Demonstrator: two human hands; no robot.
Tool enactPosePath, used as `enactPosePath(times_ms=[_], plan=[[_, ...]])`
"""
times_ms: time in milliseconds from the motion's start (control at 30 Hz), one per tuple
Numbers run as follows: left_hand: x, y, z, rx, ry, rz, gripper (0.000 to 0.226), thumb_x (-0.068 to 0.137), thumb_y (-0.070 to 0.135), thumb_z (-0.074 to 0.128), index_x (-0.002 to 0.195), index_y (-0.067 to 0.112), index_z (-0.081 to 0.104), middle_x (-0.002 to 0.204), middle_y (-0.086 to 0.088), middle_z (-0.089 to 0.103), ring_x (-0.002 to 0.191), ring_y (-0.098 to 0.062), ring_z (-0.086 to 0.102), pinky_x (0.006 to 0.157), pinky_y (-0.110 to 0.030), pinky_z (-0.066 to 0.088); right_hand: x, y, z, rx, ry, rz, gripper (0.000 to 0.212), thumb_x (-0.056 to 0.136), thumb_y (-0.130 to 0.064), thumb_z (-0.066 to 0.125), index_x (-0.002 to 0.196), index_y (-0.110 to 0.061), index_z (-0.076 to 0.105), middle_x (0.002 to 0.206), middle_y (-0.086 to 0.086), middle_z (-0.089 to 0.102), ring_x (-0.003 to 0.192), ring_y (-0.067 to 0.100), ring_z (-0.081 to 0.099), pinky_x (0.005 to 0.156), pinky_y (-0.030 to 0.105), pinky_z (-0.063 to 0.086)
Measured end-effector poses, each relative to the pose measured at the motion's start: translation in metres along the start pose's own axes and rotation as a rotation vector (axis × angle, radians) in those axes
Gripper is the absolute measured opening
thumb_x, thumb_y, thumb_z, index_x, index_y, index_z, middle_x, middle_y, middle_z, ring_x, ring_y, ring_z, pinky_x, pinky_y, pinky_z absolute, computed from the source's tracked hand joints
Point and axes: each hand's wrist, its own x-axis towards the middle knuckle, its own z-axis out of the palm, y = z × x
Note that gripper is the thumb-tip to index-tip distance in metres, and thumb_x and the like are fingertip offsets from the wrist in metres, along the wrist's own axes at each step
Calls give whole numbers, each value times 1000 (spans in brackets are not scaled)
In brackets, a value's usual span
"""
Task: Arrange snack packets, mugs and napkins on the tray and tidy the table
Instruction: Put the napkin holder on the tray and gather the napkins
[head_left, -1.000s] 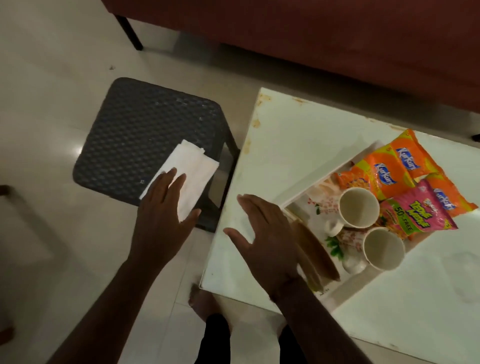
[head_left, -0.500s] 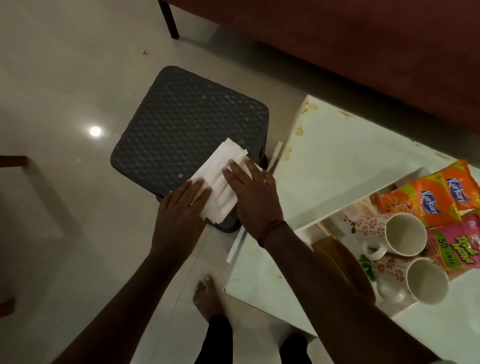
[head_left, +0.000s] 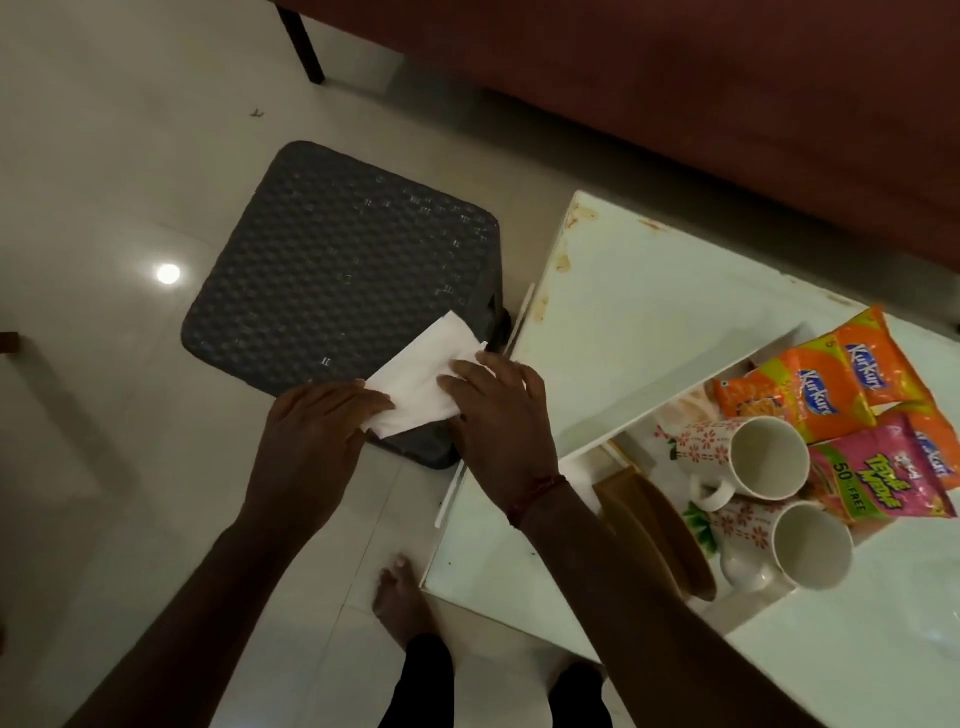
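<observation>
A stack of white napkins (head_left: 423, 376) lies on the near right corner of a dark grey stool (head_left: 332, 280). My left hand (head_left: 311, 441) holds the napkins' near left edge, and my right hand (head_left: 501, 415) grips their right side. On the white table (head_left: 639, 322) to the right sits a tray (head_left: 670, 415) with a flower pattern. In it are two white mugs with red flowers (head_left: 748, 460) (head_left: 795, 540), orange snack packets (head_left: 826, 384) and a pink snack packet (head_left: 878, 475).
A brown wooden piece (head_left: 654, 535) lies at the tray's near end. A dark red sofa (head_left: 701, 88) runs along the back, with a black leg (head_left: 301, 41). My bare foot (head_left: 397, 597) stands on the pale tiled floor by the table's corner.
My right hand came off the table and went left onto the napkins. Both hands now close on the stack at the stool's corner. The camera view swung left.
</observation>
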Motion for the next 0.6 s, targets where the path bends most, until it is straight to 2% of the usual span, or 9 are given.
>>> enactPosePath(times_ms=[33,100,167,233,300,367,433,500,600], plan=[[1,4,-2,-23,-13,7,25,78,-1,71,102,5,72,104,-13,74,98,-31,69,93,-41,44,-7,1,-3,21,12,16,33,81,-22,72,113,-18,72,126,2,68,126,27,55,107,47,39],[4,17,-10,-91,-56,46,20,84,9,63,101,3,71,101,-15,74,93,-32,70,91,-36,47,-27,3,-12,66,56,48,35,78,-27,75,112,-18,72,123,1,68,123,24,57,104,47,42],[6,35,-15,-146,-149,110,37,93,28,46,99,0,71,97,-17,74,88,-29,71,94,-16,42,-50,8,-22,82,120,93,36,77,-29,77,112,-20,71,119,-2,70,119,20,60,103,44,43],[9,54,-16,-165,-195,50,42,99,27,40,107,-4,68,104,-22,71,93,-24,67,97,-6,32,-72,13,-31,83,189,138,36,76,-27,80,111,-21,72,116,-5,71,115,17,62,105,37,39],[7,69,-12,-235,-181,-7,29,94,12,52,113,-6,65,109,-25,69,96,-20,59,90,-15,36,-94,19,-39,109,237,179,33,74,-20,82,106,-23,74,110,-8,73,109,15,65,104,29,33],[8,87,-18,-318,-259,21,25,89,10,56,108,3,70,102,-14,73,92,-13,58,85,-12,41,-114,26,-48,171,271,241,29,71,-14,80,98,-24,76,97,-9,75,95,15,69,98,27,39],[10,98,-16,-344,-318,97,23,89,3,60,109,8,71,106,-7,73,98,-11,61,88,-8,41,-136,32,-58,192,318,295,26,70,-14,79,92,-26,75,86,-10,73,84,12,67,89,32,47],[16,112,-11,-389,-328,123,25,89,1,61,111,9,71,110,-4,71,102,-12,64,95,-9,41,-160,39,-67,200,392,308,29,69,-14,80,91,-30,69,81,-12,70,82,8,61,84,27,45],[21,135,-1,-417,-384,147,26,91,5,60,115,8,68,118,-5,69,111,-17,62,104,-31,46,-192,44,-81,221,453,372,35,71,-19,80,95,-35,61,91,-14,70,90,0,56,84,10,34]])
